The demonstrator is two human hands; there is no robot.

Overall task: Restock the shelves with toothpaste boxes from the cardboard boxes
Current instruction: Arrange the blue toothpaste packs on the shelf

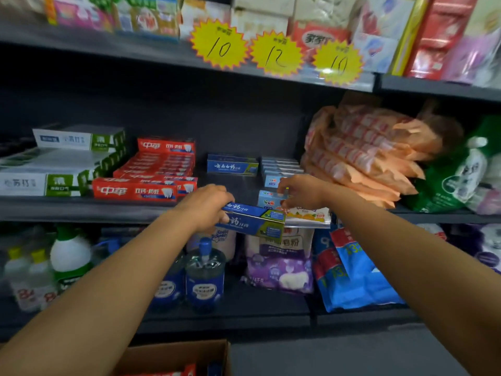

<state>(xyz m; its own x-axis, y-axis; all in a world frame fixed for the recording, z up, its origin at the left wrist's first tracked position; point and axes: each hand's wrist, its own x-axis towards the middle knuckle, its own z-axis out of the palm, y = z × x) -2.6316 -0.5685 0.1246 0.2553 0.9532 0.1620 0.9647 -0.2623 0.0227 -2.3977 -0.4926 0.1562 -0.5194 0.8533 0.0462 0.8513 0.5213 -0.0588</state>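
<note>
Blue toothpaste box (pixel 254 221), gripped at its left end by the left hand (pixel 206 207) just off the middle shelf (pixel 81 210) front edge; right hand (pixel 301 192) pinched a small pale-blue box (pixel 271 199) on that shelf; open cardboard box (pixel 173 356) stood below.

On the middle shelf (pixel 81 210), toothpaste stacks (pixel 151 169) sat toward the left end, one toothpaste box (pixel 231 164) stood near the back at the centre, and bagged goods (pixel 360 156) filled the right end. I held my left hand (pixel 206 206) and right hand (pixel 301 192) at that shelf's front edge, a box (pixel 260 219) between them. A cardboard box (pixel 176 358) sat below, nearest me.
</note>
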